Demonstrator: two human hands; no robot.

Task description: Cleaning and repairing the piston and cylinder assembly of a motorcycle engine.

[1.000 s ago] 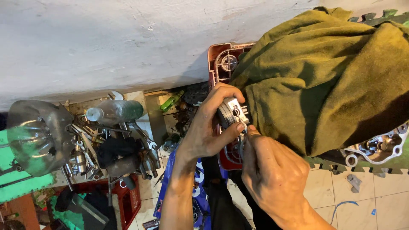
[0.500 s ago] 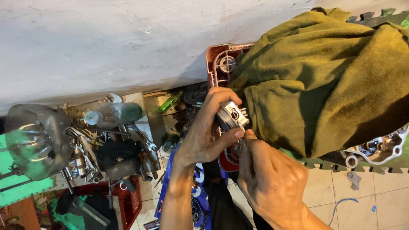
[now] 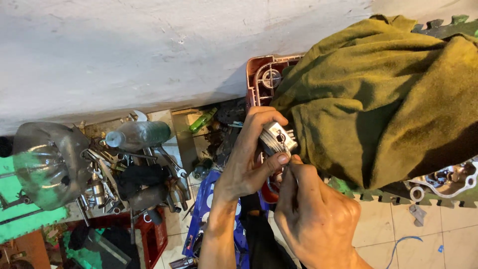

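Beside the big olive cloth point(image 3: 378, 99), my left hand point(image 3: 249, 159) is gripping a small ribbed metal part point(image 3: 277, 139), fingers clamped around its sides. It seems rigid, dense and possibly oily. My right hand point(image 3: 313, 219) is pinching something tiny underneath, unclear what.

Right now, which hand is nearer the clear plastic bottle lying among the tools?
Left. The left hand, gripping the metal piston, sits just right of the plastic bottle; the right hand is lower and farther right.

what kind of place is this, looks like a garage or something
Probably a small repair workshop: a heap of wrenches and pliers lies by the wall, the left hand grips a metal engine part, and a metal casing sits nearby.
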